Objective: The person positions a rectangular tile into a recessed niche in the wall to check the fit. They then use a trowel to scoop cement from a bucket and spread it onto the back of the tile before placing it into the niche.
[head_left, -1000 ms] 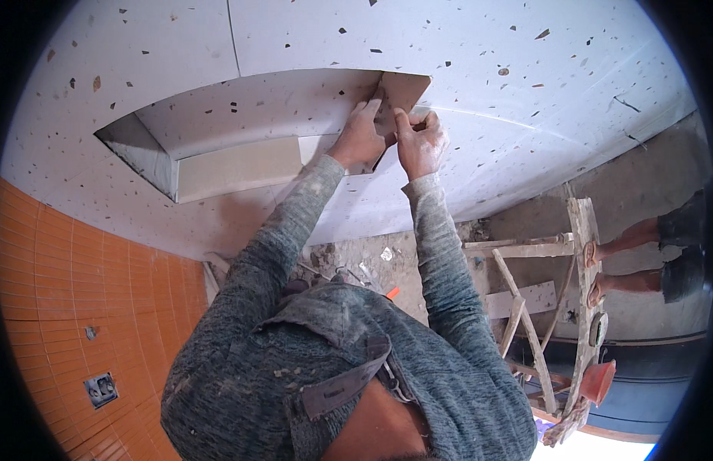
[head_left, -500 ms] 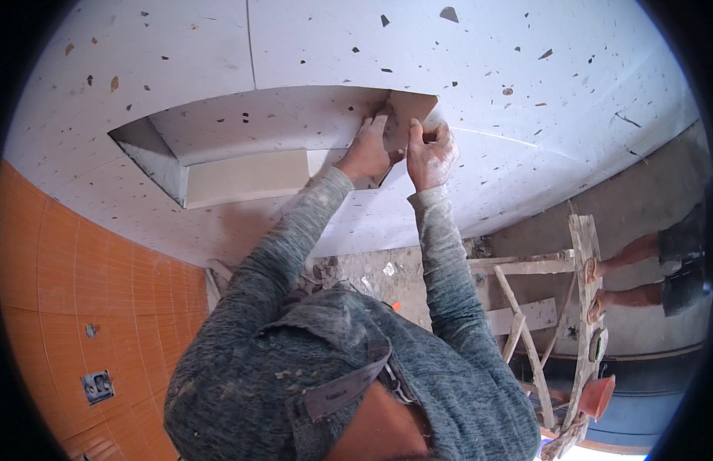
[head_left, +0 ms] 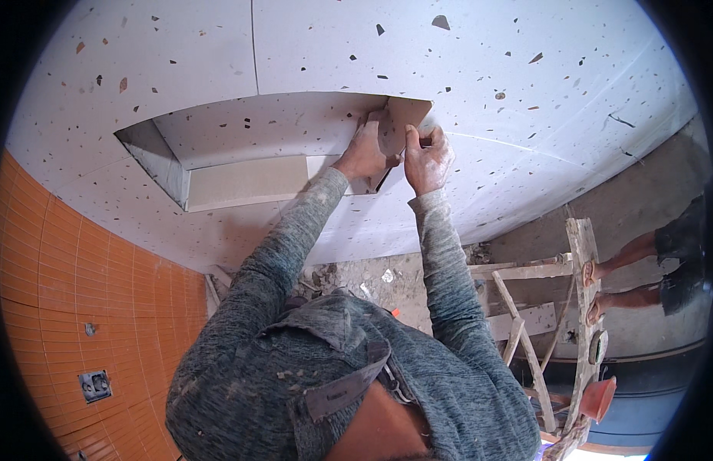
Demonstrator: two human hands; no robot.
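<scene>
A tan-backed tile piece (head_left: 410, 115) stands at the right end of a recessed niche (head_left: 276, 123) in a white speckled wall, its outer edge jutting past the opening. Inside the niche, my left hand (head_left: 362, 155) is against the inner side of this piece, its fingertips partly hidden. My right hand (head_left: 429, 163) pinches the lower outer edge between thumb and bent fingers. A beige strip (head_left: 249, 181) lines the niche's lower side, left of my left hand.
Orange tiles with an electrical box (head_left: 95, 386) cover the wall at left. To the right are a rough wooden scaffold (head_left: 583, 307), a reddish bucket (head_left: 597, 398) and another person's bare legs (head_left: 629, 298). Debris (head_left: 372, 280) lies on the floor below the niche.
The view has shifted slightly. My left fingers have slipped a little further behind the tile piece, while my right hand keeps its pinch on the edge.
</scene>
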